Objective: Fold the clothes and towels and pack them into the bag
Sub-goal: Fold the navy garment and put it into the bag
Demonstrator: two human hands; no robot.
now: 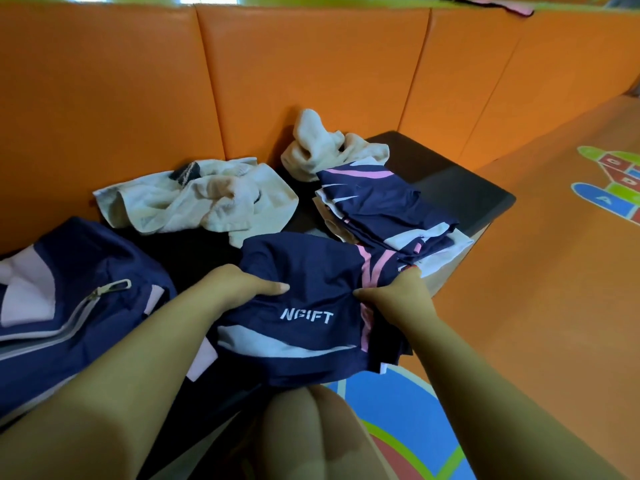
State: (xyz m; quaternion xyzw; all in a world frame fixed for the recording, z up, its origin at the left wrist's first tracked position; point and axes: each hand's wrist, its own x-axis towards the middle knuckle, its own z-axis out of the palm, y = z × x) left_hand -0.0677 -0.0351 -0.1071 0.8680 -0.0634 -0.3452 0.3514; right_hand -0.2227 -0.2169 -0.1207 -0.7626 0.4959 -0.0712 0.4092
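A navy garment (304,303) with white lettering and pink stripes lies half over the front edge of a dark bench. My left hand (242,285) grips its left side and my right hand (394,296) grips its right side by the pink stripes. A navy bag (76,292) with a grey zip sits on the bench at the left. Behind the garment lie a crumpled white towel (197,199) and a second white towel (322,147). A stack of folded navy, white and pink clothes (384,209) rests at the right end.
The dark bench (460,188) stands against an orange padded wall (277,81). Its right end drops to an orange floor mat (540,271) with coloured patterns. My knees (311,431) are below the garment. A pink cloth (516,6) hangs on the wall top.
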